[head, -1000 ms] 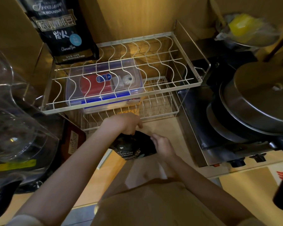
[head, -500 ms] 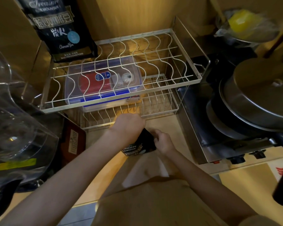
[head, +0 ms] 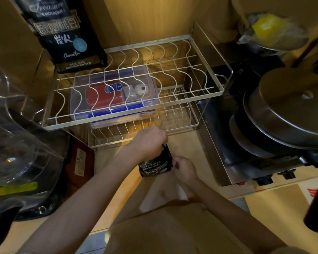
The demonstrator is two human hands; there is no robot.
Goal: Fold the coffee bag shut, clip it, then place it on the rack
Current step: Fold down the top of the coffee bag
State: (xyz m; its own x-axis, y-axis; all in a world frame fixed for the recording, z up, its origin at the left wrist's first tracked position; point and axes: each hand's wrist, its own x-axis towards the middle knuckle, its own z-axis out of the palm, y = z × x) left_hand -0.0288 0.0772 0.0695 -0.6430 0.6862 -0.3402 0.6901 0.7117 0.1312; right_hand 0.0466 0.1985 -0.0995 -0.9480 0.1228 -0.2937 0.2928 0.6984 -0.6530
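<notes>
- Closest to the camera: both forearms reach in over the wooden counter [head: 121, 195], meeting just in front of the rack.
- The small black coffee bag [head: 155, 165] sits between the hands, low over the counter, its printed side facing the camera. Can't tell if it's resting on the wood or lifted a bit.
- Left hand [head: 149, 142] is curled into a fist over the bag's top edge, fingers clamped on it.
- Right hand [head: 184, 168] is pinched onto the bag's right side, fingers closed on the material. Pretty blurry there, so no idea whether a clip is in that grip.
- Just behind the hands is the two-tier white wire rack [head: 136, 118]. On its lower shelf sits a clear plastic box [head: 114, 94] with blue edging and something red inside.
- Off to the left, a big clear jug [head: 17, 143]; to the right, a metal stove [head: 228, 143] with a lidded steel pot [head: 292, 110] on it.
- Farthest back, a second, bigger black coffee bag [head: 66, 33] stands upright at the back-left corner of the top shelf.
</notes>
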